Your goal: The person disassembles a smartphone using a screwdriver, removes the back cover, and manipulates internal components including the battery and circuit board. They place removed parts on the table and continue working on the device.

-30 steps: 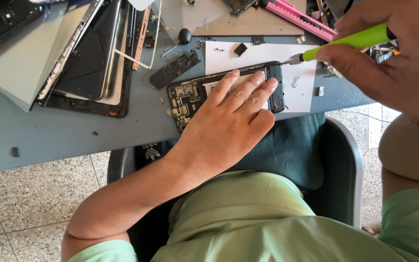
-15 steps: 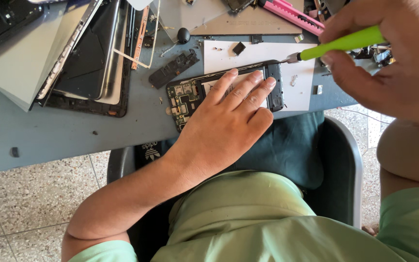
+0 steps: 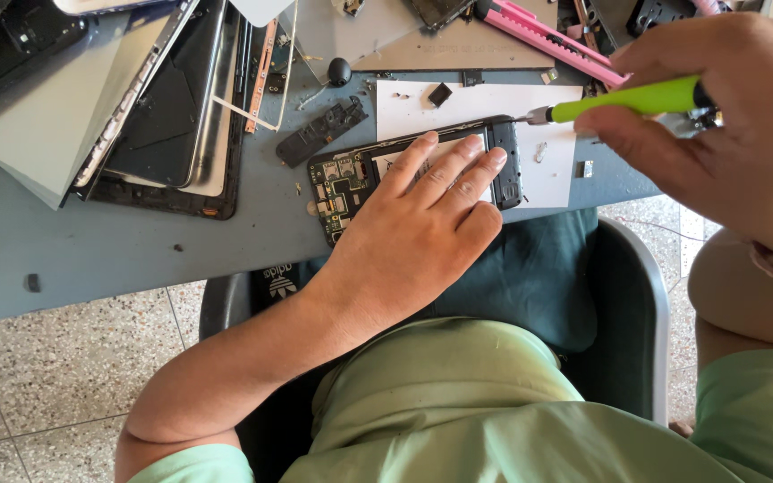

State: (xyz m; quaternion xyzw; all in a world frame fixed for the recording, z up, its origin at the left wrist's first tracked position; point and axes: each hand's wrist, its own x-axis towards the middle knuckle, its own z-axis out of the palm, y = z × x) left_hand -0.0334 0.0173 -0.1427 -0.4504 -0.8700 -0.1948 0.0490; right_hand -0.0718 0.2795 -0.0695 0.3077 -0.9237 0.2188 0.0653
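Flat on the table [image 3: 136,255], near its front edge: an opened phone [image 3: 351,183], back cover off, circuit board exposed at one end. Pinned there under the left hand [image 3: 427,224], palm down, fingers [image 3: 445,165] spread and pressing across the middle, not curled round anything. Half over a white sheet [image 3: 530,170], with a few tiny screws just past the fingertips. At the phone's far top corner, the metal tip of a green screwdriver [image 3: 628,97], touching or just shy of the frame; cannot tell which. Clamped round the handle, the right hand [image 3: 735,125], thumb below, fingers wrapped above. Just beyond that grip, a pink knife [image 3: 539,31] lying aslant. Beyond the left fingertips, a small black square part [image 3: 440,93] on the sheet. Off toward the left wrist's outer side, a loose black strip [image 3: 322,131], then a stack of dismantled screens and frames [image 3: 118,116]. Nearer than both hands, a dark chair [image 3: 619,313] and a pale green shirt [image 3: 458,411].
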